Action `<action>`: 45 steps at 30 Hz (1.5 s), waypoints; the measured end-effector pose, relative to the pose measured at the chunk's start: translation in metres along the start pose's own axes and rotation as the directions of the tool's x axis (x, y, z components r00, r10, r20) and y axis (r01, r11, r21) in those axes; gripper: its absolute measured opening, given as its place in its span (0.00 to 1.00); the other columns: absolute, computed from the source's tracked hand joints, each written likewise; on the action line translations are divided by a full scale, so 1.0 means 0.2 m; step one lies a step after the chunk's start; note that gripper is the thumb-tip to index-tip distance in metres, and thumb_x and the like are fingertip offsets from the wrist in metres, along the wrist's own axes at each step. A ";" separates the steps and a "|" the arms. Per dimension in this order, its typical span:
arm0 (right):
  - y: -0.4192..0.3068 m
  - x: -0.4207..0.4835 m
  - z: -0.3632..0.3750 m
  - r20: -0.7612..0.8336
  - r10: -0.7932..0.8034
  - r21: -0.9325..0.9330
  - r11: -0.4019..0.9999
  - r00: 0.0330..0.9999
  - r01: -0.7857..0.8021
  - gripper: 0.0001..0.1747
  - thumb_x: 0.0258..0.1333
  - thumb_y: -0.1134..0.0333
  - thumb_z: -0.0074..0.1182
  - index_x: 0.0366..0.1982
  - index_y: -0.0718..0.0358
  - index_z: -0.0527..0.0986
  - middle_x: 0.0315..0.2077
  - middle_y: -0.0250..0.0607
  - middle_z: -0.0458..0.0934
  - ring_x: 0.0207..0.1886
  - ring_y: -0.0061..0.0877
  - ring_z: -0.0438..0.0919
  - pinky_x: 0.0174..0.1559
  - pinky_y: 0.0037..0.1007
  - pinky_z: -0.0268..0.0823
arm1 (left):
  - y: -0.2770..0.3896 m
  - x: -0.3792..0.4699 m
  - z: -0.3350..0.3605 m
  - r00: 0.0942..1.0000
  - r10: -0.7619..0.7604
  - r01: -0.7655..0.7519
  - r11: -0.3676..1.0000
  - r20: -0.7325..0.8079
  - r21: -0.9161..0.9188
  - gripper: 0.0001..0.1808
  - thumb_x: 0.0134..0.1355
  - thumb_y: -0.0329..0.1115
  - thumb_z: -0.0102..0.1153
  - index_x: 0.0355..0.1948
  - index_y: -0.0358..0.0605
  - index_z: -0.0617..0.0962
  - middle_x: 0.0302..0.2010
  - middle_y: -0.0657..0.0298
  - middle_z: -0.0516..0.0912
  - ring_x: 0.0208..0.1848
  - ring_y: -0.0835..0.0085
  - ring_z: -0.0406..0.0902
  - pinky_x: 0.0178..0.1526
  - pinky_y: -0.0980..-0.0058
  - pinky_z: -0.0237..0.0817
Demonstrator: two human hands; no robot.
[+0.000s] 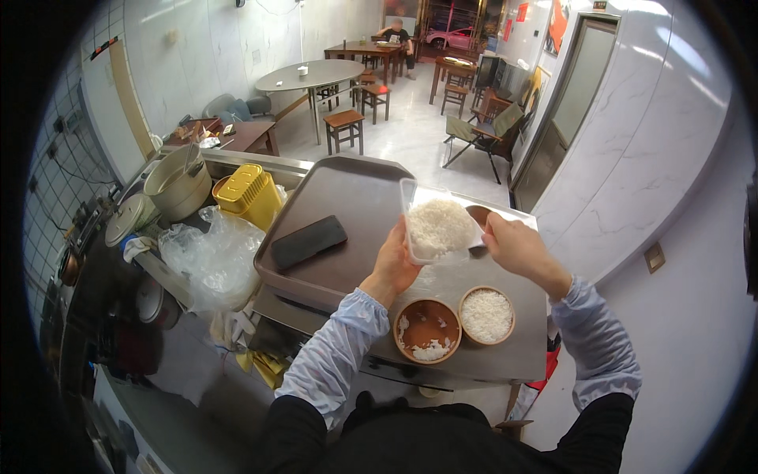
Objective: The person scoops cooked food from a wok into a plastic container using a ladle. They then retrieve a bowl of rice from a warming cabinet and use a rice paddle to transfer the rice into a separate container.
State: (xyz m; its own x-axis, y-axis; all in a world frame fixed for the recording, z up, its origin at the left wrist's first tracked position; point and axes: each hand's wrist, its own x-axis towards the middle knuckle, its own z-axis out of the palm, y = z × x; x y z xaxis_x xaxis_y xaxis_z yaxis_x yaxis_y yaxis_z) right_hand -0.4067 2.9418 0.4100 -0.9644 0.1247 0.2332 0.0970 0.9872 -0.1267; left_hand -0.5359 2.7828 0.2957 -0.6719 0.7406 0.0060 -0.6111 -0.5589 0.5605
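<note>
My left hand [395,260] grips a clear plastic container [408,195] by its left side, tilted so its cooked white rice [441,228] faces me. At the container's right edge, my right hand [518,244] is closed on the handle of a utensil, whose kind is mostly hidden. Below, on the steel counter, stand two round brown bowls side by side. The left bowl [425,323] has a little rice along its bottom and wall; the right bowl [487,315] is full of rice. A dark round object [478,218] shows behind my right fingers.
A brown tray [355,195] with a black phone [309,242] lies left of my hands. Farther left are a clear plastic bag [210,255], a yellow container [251,198] and a large pot [177,186]. Beyond the counter are tables, stools and a seated person [398,38].
</note>
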 end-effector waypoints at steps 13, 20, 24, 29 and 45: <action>-0.54 0.05 -0.12 -0.115 -0.188 -0.672 0.737 0.975 0.063 0.09 0.48 0.72 0.54 0.33 0.65 0.69 0.26 0.41 0.78 0.28 0.30 0.82 0.24 0.24 0.73 | 0.04 -0.20 0.10 0.955 0.246 -0.140 0.866 0.165 -0.479 0.36 0.63 0.66 0.36 0.64 0.55 0.63 0.65 0.63 0.65 0.66 0.60 0.61 0.66 0.48 0.47; -0.49 -0.03 -0.08 -0.254 -0.266 -0.671 0.741 0.930 0.029 0.06 0.52 0.71 0.51 0.32 0.60 0.67 0.24 0.37 0.74 0.23 0.25 0.80 0.21 0.25 0.72 | 0.04 -0.25 0.07 0.889 0.290 -0.046 0.827 0.355 -0.560 0.37 0.64 0.67 0.31 0.64 0.53 0.63 0.64 0.63 0.66 0.65 0.62 0.62 0.67 0.50 0.49; -0.51 -0.09 -0.06 -0.172 -0.334 -0.704 0.700 0.927 0.121 0.04 0.50 0.70 0.51 0.29 0.59 0.68 0.21 0.35 0.73 0.21 0.23 0.79 0.18 0.24 0.70 | -0.03 -0.19 0.03 0.947 0.252 -0.096 0.814 0.199 -0.573 0.39 0.60 0.69 0.38 0.62 0.52 0.65 0.61 0.61 0.69 0.64 0.61 0.64 0.66 0.52 0.51; -0.55 -0.12 -0.01 -0.101 -0.301 -0.722 0.677 0.948 0.138 0.03 0.49 0.70 0.51 0.28 0.60 0.69 0.19 0.35 0.74 0.20 0.22 0.78 0.15 0.23 0.67 | -0.01 -0.19 0.03 0.963 0.204 -0.088 0.856 0.176 -0.510 0.37 0.62 0.70 0.28 0.64 0.62 0.61 0.62 0.67 0.68 0.65 0.64 0.63 0.65 0.56 0.55; -0.45 -0.06 0.04 -0.055 -0.206 -0.669 0.734 0.977 0.117 0.02 0.51 0.71 0.50 0.27 0.59 0.69 0.18 0.37 0.77 0.18 0.25 0.79 0.15 0.24 0.69 | 0.01 -0.18 0.03 0.982 0.070 0.004 0.920 0.175 -0.392 0.39 0.64 0.68 0.26 0.63 0.51 0.63 0.59 0.61 0.70 0.62 0.63 0.67 0.63 0.58 0.58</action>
State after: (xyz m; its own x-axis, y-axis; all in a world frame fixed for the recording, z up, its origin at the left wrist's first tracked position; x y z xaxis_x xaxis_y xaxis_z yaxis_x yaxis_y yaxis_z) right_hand -0.4056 2.8513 0.4106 -0.9487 -0.0761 0.3069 0.1227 0.8060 0.5790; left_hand -0.5106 2.7571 0.3013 -0.6295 0.7534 0.1900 -0.7290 -0.6573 0.1911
